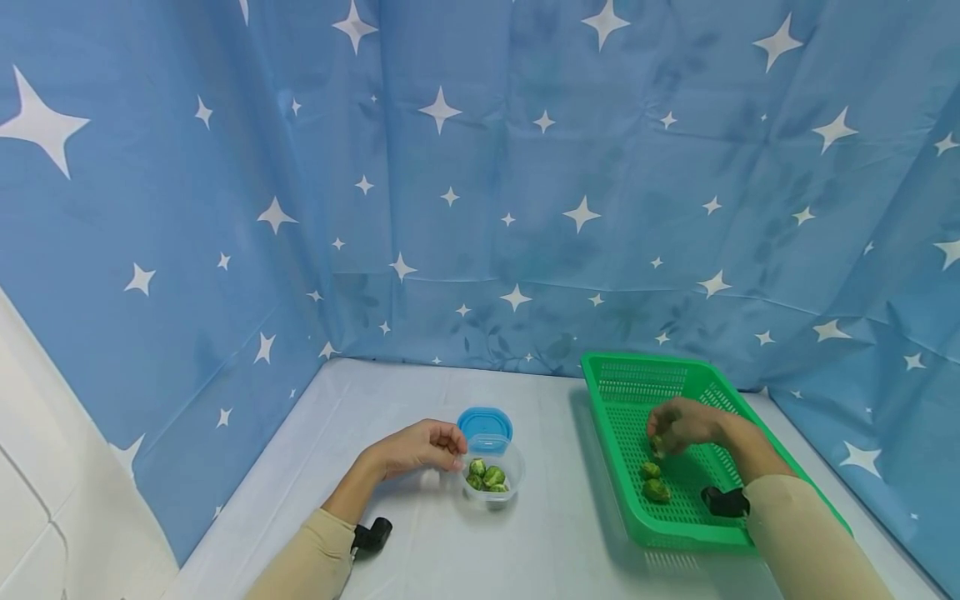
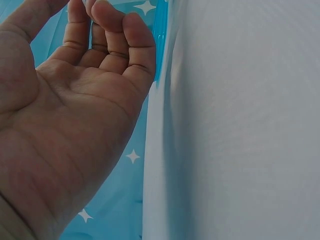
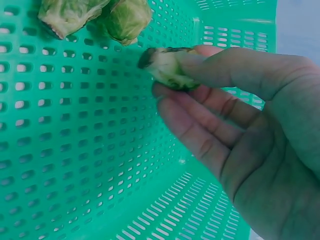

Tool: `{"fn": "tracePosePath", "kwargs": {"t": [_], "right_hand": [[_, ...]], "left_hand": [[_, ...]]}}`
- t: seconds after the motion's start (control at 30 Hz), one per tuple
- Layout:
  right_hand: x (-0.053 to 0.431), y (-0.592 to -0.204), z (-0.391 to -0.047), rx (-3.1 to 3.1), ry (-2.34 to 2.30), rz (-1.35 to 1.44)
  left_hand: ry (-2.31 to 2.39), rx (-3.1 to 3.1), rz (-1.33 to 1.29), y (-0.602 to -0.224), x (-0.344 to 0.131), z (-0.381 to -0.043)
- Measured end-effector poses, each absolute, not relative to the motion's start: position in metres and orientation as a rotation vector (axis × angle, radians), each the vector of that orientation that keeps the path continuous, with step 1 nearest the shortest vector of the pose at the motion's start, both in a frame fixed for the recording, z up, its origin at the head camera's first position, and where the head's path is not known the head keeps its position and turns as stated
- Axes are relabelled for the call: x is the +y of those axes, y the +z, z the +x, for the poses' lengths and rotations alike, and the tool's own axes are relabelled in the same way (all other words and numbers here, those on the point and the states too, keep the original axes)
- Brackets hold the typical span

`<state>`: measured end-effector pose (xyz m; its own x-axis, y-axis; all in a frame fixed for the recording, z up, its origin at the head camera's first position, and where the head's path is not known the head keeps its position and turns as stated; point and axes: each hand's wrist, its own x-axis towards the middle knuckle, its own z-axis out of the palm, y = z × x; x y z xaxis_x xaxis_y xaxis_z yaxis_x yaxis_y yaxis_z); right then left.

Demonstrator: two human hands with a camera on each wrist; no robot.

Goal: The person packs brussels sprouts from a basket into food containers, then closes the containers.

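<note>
My right hand (image 1: 681, 423) is inside the green basket (image 1: 633, 527), pinching a Brussels sprout (image 3: 172, 67) between thumb and fingers above the perforated floor. Two more Brussels sprouts (image 1: 656, 490) lie close together in the basket near that hand. My left hand (image 1: 423, 447) has loosely bent fingers, its fingertips right at the left rim of a small clear plastic container (image 1: 512, 467). Several Brussels sprouts (image 1: 493, 476) sit in the container. In the left wrist view the palm of the left hand (image 2: 85, 100) shows, with the thumb tip cut off by the frame.
A blue lid (image 1: 484, 421) lies just behind the clear container. White cloth (image 1: 555, 500) covers the table between the container and the basket. Blue star-patterned curtains (image 1: 480, 208) hang behind and along both sides. Black wrist cameras (image 1: 372, 534) are strapped to both wrists.
</note>
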<state>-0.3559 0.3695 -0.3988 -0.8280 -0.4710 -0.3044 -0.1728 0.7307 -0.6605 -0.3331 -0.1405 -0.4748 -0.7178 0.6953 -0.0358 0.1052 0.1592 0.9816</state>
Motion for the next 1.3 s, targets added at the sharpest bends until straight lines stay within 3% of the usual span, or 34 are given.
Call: {"fn": "tracePosePath", "kwargs": {"t": [0.77,1.3], "right_hand": [[0.370,-0.393,-0.361,2.762,-0.945,-0.661],[0.343,-0.382,-0.362,3.294,-1.136,-0.605]], "left_hand": [[1.594,1.956,0.762,-0.474,-0.140,-0.334],[1.574,1.959,0.761,-0.477,-0.141,-0.335]]}}
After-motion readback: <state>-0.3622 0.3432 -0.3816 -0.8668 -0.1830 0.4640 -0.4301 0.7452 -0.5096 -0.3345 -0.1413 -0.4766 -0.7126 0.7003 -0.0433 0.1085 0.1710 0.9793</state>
